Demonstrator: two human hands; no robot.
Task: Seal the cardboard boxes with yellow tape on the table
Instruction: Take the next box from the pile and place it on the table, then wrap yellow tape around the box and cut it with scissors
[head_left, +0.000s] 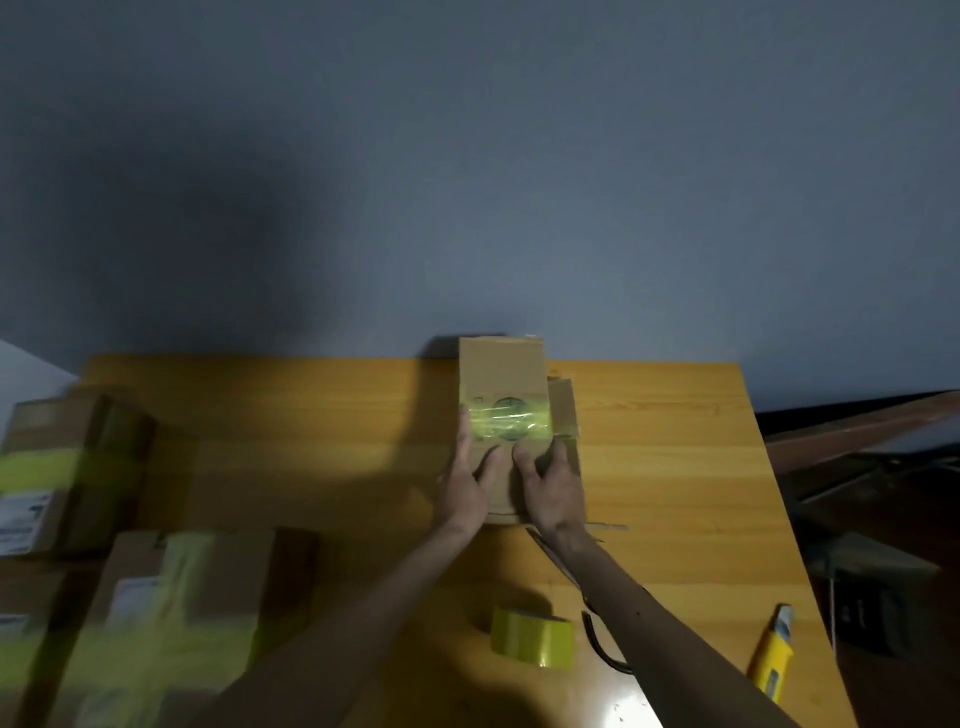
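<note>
Both flat, straight-fingered: left grip (464, 483), right grip (554, 488) press brown cardboard box (503, 371) at far edge of wooden counter (311, 415). We'd smooth yellow tape strip (511, 422) outward.

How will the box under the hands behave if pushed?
The cardboard box lies flat on the smooth table, so it should slide, not tip. One tape band crosses it and a flap sticks out, so edges may flex.

text: none legible | round print (508, 408) under yellow tape (537, 422) on cardboard box (501, 366), just beyond left hand (464, 493) and right hand (555, 488): unreadable | white labels (21, 519) on boxes (67, 431) well left of hands: blurred
</note>
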